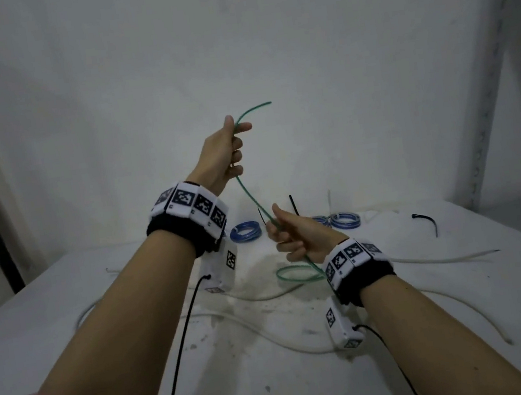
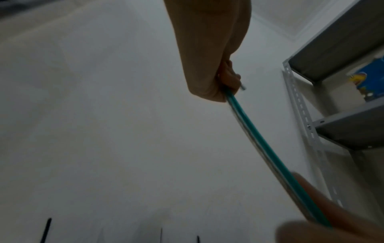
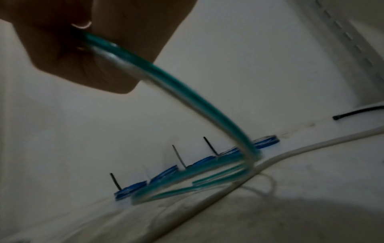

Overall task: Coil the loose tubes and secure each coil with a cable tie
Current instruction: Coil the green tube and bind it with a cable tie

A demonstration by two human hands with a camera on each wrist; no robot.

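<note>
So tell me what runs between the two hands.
A taut stretch of the green tube spans from the left hand down to the right hand; nothing else lies between them, as the head view shows.

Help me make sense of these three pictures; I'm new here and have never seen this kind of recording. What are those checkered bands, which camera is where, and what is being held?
No machine here: a person works with bare hands. The checkered bands are wrist straps carrying small cameras. The big picture comes from a head camera looking down; the other two look along each hand. The left hand, raised, grips a green tube near its free end; the right hand grips it lower down, and the rest lies looped on the white table. Also lying there: blue coils already tied, loose white tubes and a spare black cable tie.
</note>
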